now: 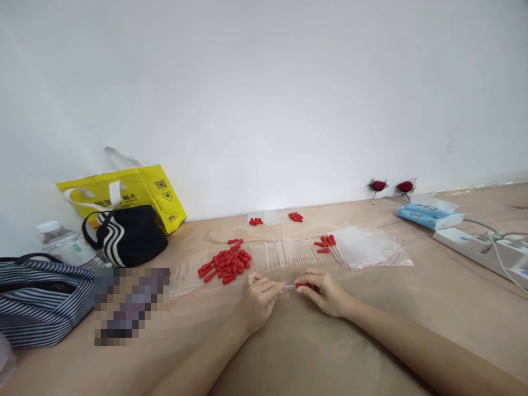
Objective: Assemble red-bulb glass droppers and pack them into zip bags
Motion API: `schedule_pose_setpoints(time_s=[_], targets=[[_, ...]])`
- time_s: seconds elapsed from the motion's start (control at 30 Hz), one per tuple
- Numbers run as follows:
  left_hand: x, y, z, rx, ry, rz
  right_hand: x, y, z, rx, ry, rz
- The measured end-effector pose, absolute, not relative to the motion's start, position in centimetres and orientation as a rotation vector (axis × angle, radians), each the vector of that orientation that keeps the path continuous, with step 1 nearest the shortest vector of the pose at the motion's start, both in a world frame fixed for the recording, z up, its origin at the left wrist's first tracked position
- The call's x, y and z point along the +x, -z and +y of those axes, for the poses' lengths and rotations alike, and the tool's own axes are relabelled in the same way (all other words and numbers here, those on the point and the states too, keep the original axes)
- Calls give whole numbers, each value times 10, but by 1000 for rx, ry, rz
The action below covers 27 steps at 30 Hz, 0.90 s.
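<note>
My left hand (262, 300) pinches one end of a thin clear tube (290, 287). A red rubber bulb (302, 285) is between the fingers of my right hand (324, 292), at the tube's other end. Whether the tube sits inside the bulb is hidden by the fingers. Beyond my hands lies a row of clear tubes (284, 253), with a pile of loose red bulbs (226, 263) to its left. Several tubes with red bulbs on them (330, 242) lie at the row's right end, beside flat clear plastic bags (365, 246).
Packed bags with red bulbs (272, 218) lie by the wall. At left are a yellow bag (165, 192), black pouch (138, 236), plastic bottle (66, 245) and striped bag (45, 300). At right are tissues (431, 215), a power strip (474, 247) and two dark red flowers (406, 187).
</note>
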State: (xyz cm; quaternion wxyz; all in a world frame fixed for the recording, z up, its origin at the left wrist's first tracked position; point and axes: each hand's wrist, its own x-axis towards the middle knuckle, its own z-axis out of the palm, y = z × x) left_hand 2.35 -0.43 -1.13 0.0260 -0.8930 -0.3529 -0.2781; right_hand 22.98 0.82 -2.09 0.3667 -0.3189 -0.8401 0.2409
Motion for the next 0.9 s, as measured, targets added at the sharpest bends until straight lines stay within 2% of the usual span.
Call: schedule_pose_setpoints(time_s=[0.23,0.57,0.67,0.9], targets=[[26,11,-7,-2759,851,-1092,228,24,6,-853,-512,-2196],[28,13,-8,-2752,886,-1044,223,21,3,-841,-599,-2189],[30,13,-7,-2745,929,-1073,224,23,9,-854,-758,-2102],[30,14,-4,-2664,1109,-1214,221,30,20,-845,-1366,-1493]])
